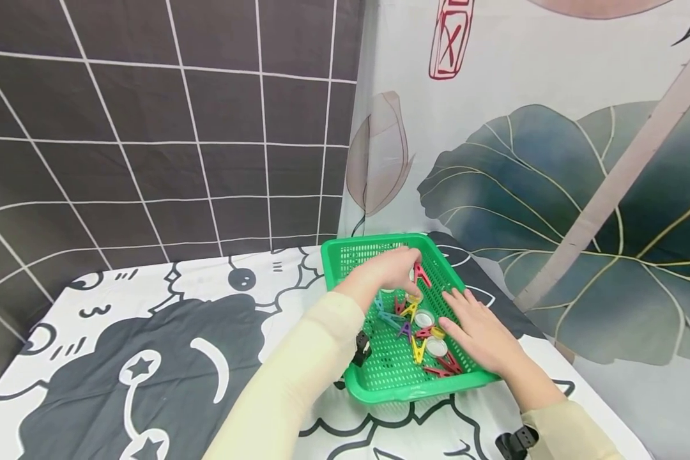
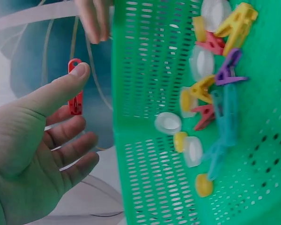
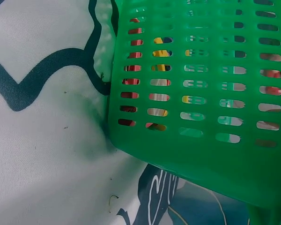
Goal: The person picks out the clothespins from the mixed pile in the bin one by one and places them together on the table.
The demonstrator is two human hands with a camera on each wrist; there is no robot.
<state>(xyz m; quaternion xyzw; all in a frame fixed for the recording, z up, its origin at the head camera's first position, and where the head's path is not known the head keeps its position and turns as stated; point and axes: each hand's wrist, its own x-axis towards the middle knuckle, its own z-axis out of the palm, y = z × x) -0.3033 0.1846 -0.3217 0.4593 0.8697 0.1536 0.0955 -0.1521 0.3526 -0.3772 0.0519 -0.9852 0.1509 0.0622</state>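
Head: right of centre, the left hand (image 1: pixel 390 271) pinches a red clip (image 1: pixel 422 276) over the green basket (image 1: pixel 385 367); the right hand (image 1: pixel 483 329), fingers straight, touches its edge. Left wrist: clip at left, between thumb and forefinger; a firm pinch should stop it twisting. Right wrist: basket at right.

One red clip (image 2: pixel 75 101) is pinched between the thumb and first finger of the left hand (image 1: pixel 390 268). In the green basket (image 1: pixel 420 391), which is laid on the bench, red, yellow, purple and blue clips (image 2: pixel 229 70) are scattered among round white lids (image 2: pixel 168 123).
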